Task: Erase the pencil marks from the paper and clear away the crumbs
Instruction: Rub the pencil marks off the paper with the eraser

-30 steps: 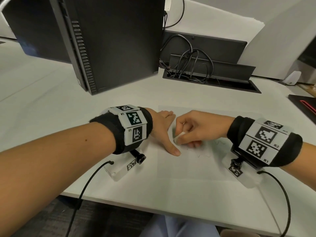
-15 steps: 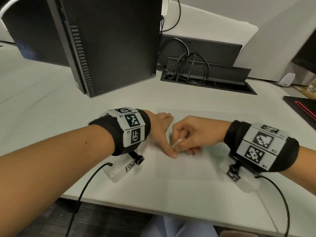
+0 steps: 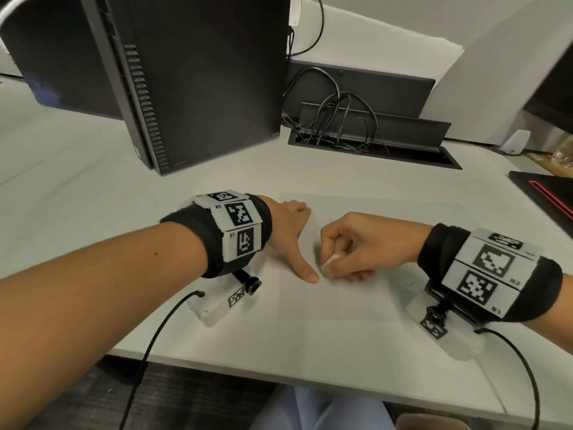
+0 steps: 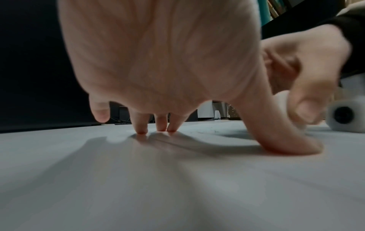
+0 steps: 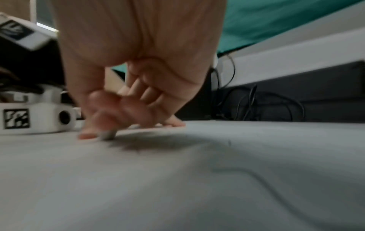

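- While the rubbing goes on, the worktop [image 3: 93, 212] gives a hard, flat backing, so firm strokes should be safe as long as the sheet stays put.
- Lying flat on that worktop, just nearer the person than the cable tray [image 3: 372, 150], the paper [image 3: 341, 305] is thin and likely to buckle; strokes are best kept short and directed away from the pinned side.
- On the paper's left part, the left hand [image 3: 288, 231] is spread flat, its fingertips [image 4: 141, 129] and thumb pressing the sheet down; I judge it should stay close beside the spot being rubbed to keep the sheet taut there.
- Just right of that thumb on the paper, the right hand [image 3: 356, 246] is curled, pinching the eraser between thumb and fingers; a low grip near the tip gives control.
- Touching the paper beside the left thumb tip, the eraser [image 3: 329, 261] works at a smudged grey patch; light repeated passes should lift it better than one hard push.
- Toward the paper's right side, a faint pencil squiggle [image 3: 406, 282] is not yet erased, so the task seems well short of done.
- Crumbs are too small to make out; sweeping them off comes last.
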Action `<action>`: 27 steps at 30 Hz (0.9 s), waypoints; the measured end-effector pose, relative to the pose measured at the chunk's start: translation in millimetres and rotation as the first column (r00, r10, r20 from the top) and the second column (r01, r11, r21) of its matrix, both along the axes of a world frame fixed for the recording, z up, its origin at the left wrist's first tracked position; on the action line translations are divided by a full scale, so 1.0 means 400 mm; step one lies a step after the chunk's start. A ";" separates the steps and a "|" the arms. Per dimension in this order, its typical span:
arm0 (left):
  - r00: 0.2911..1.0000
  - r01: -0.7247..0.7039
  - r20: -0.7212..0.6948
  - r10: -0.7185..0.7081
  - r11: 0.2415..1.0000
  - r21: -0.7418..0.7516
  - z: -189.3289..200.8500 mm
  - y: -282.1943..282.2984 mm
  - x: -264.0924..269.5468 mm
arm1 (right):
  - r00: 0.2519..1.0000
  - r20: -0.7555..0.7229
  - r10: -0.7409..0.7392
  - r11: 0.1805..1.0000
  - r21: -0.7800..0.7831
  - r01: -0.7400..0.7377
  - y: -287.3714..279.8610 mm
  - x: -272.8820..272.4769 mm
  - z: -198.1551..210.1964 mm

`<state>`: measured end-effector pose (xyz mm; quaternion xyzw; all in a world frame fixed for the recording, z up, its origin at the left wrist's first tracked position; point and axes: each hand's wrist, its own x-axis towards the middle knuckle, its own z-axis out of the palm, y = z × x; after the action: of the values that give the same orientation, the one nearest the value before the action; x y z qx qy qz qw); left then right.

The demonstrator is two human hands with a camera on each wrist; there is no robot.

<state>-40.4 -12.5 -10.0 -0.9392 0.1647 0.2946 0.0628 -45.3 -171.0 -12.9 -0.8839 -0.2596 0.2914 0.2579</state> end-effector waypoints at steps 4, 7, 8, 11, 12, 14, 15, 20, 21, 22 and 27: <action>1.000 0.001 0.016 -0.001 1.000 0.003 0.001 -0.002 -0.002 | 0.988 0.143 -0.060 0.998 -0.026 0.064 -0.016 0.015 0.004; 1.000 0.002 0.017 -0.002 1.000 -0.024 -0.005 -0.001 0.002 | 0.990 0.121 -0.075 0.997 -0.025 0.079 -0.019 0.015 -0.003; 1.000 0.007 0.007 -0.007 0.999 -0.050 -0.008 0.001 0.007 | 0.991 0.107 -0.085 0.996 -0.021 0.088 -0.020 0.013 -0.005; 0.999 0.016 -0.030 -0.020 0.992 -0.129 -0.019 0.005 0.016 | 0.990 0.086 -0.110 0.993 -0.027 0.113 -0.026 0.016 -0.003; 0.999 0.012 -0.032 -0.017 0.991 -0.134 -0.021 0.004 0.017 | 0.989 0.087 -0.121 0.992 -0.027 0.124 -0.027 0.020 -0.001; 1.000 0.002 -0.024 -0.005 0.992 -0.124 -0.028 -0.001 0.017 | 0.986 0.099 -0.134 0.991 -0.016 0.137 -0.027 0.025 -0.003; 1.000 0.001 -0.018 -0.004 0.993 -0.114 -0.031 -0.003 0.016 | 0.987 0.095 -0.130 0.991 -0.005 0.131 -0.026 0.024 -0.003; 1.000 -0.005 -0.028 0.003 0.996 -0.094 -0.039 -0.008 0.016 | 1.000 -0.028 -0.003 1.000 -0.012 0.003 -0.009 0.000 -0.001; 0.999 -0.004 -0.032 0.001 0.996 -0.090 -0.038 -0.009 0.017 | 1.000 0.019 -0.013 1.000 -0.022 0.014 -0.012 0.008 -0.002; 0.999 0.000 -0.032 -0.003 0.997 -0.080 -0.036 -0.010 0.017 | 0.994 0.100 -0.034 0.999 -0.033 0.037 -0.015 0.015 0.000; 1.000 0.003 -0.029 -0.005 0.998 -0.058 -0.033 -0.015 0.012 | 0.999 0.040 0.008 1.000 -0.021 -0.007 -0.010 -0.005 0.000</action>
<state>-35.5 -18.6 -23.3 -0.9360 0.1758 0.3032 0.0339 -47.5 -174.9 -13.1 -0.8913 -0.2647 0.2773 0.2421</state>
